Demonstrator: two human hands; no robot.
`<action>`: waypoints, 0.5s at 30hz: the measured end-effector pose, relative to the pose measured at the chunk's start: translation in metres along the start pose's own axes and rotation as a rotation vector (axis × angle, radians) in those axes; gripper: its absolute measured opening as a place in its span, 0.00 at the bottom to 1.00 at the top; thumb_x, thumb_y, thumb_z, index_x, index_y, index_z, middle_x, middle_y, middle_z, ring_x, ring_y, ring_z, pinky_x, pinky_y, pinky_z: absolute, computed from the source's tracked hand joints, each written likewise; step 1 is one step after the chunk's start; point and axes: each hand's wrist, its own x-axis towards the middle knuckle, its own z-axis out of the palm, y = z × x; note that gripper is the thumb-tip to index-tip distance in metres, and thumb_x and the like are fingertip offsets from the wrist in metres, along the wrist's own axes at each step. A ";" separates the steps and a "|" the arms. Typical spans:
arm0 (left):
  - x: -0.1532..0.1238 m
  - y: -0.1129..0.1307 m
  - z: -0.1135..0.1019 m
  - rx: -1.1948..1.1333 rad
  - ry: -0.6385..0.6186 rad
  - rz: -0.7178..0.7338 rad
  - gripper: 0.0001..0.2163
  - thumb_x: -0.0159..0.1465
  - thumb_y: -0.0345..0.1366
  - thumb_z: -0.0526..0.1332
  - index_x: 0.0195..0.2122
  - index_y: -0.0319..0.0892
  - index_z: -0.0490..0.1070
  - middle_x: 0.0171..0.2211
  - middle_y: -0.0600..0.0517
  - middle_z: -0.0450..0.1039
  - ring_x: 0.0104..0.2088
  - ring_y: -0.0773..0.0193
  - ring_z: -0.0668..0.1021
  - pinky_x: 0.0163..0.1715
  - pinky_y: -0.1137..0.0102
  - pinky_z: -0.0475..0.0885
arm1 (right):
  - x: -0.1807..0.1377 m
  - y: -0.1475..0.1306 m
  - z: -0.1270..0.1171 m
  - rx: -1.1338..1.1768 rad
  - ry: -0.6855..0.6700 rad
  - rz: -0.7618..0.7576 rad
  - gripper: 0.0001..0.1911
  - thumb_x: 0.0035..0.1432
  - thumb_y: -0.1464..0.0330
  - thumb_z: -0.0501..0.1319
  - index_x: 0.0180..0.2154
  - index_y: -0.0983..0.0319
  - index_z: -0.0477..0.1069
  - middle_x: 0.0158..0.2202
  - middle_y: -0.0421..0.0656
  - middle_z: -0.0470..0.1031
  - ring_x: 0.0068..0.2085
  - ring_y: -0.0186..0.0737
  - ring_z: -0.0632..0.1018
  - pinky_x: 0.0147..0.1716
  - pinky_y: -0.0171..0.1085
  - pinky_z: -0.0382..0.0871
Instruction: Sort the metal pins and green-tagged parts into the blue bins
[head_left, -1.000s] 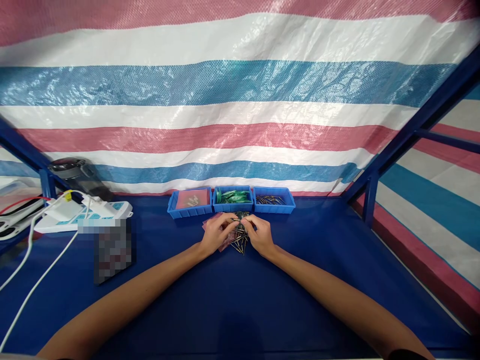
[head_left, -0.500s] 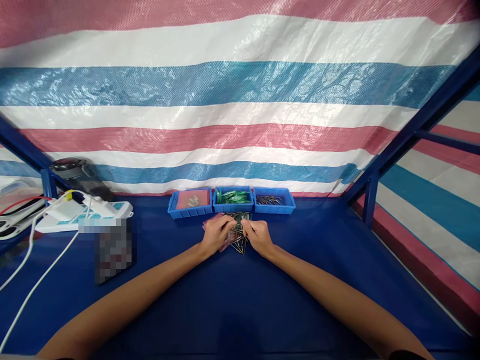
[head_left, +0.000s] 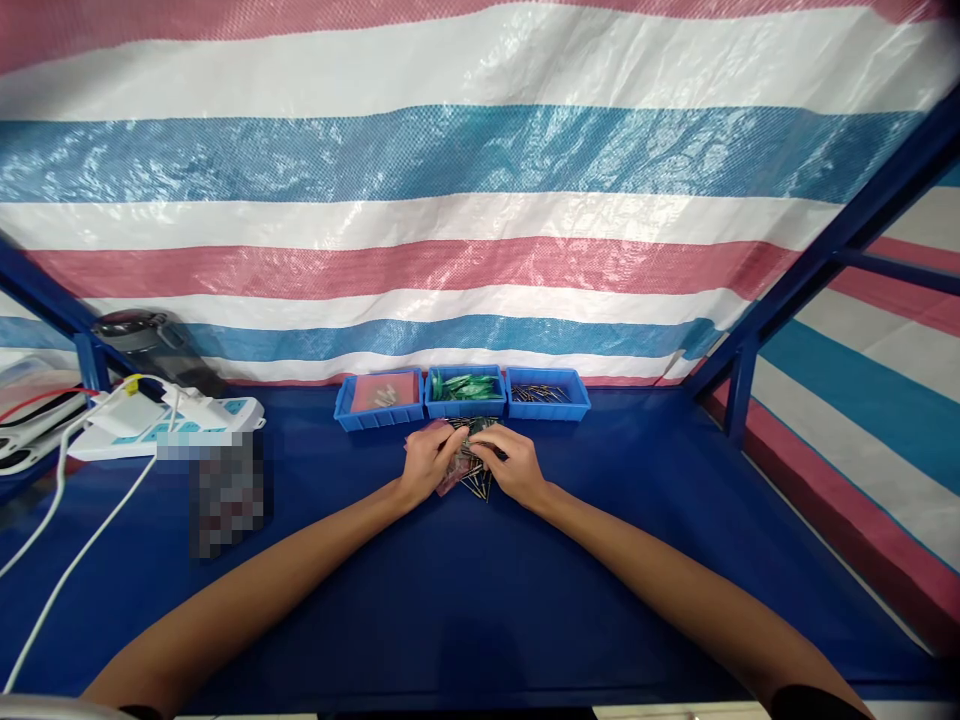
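Note:
My left hand (head_left: 431, 462) and my right hand (head_left: 514, 462) meet over a small pile at the middle of the blue table, thumbs and fingers pinched close together. Whatever is between the fingertips is too small and too covered to make out. Under and between the hands lie thin dark and gold metal rods (head_left: 477, 484), which look like small drill bits. A pink see-through plastic bag (head_left: 450, 482) pokes out beside my left hand. Behind the pile, a dark greenish piece shows partly near my right fingertips.
Beyond the hands stand three blue bins: the left bin (head_left: 347, 408) has a pink bag with pale pieces, the middle bin (head_left: 466, 408) green pieces, the right bin (head_left: 551, 411) thin rods. A white power strip (head_left: 97, 443), cables and a dark bottle (head_left: 161, 350) are at left.
My right fingers have moved left, closer to my left fingertips, and now nearly touch them. The view has shifted slightly; the bins stay where they were.

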 end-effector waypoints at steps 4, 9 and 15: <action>0.000 0.003 -0.003 -0.029 -0.044 -0.019 0.20 0.67 0.41 0.50 0.20 0.38 0.67 0.16 0.56 0.67 0.18 0.72 0.69 0.22 0.77 0.63 | 0.001 -0.001 -0.002 -0.024 0.010 0.063 0.14 0.64 0.66 0.52 0.28 0.62 0.71 0.24 0.41 0.70 0.26 0.34 0.71 0.29 0.33 0.64; 0.003 0.006 -0.004 -0.061 -0.066 0.054 0.11 0.66 0.39 0.54 0.41 0.40 0.72 0.34 0.51 0.76 0.32 0.67 0.76 0.34 0.74 0.70 | 0.000 0.001 -0.003 -0.066 -0.006 0.117 0.21 0.65 0.64 0.48 0.21 0.62 0.64 0.19 0.38 0.64 0.22 0.31 0.67 0.27 0.31 0.60; 0.005 0.006 -0.002 -0.109 -0.056 0.212 0.09 0.65 0.37 0.56 0.38 0.40 0.74 0.34 0.48 0.77 0.36 0.64 0.77 0.39 0.70 0.72 | -0.001 0.004 -0.002 -0.100 0.014 0.125 0.25 0.66 0.62 0.45 0.18 0.62 0.60 0.16 0.37 0.61 0.19 0.29 0.65 0.24 0.31 0.57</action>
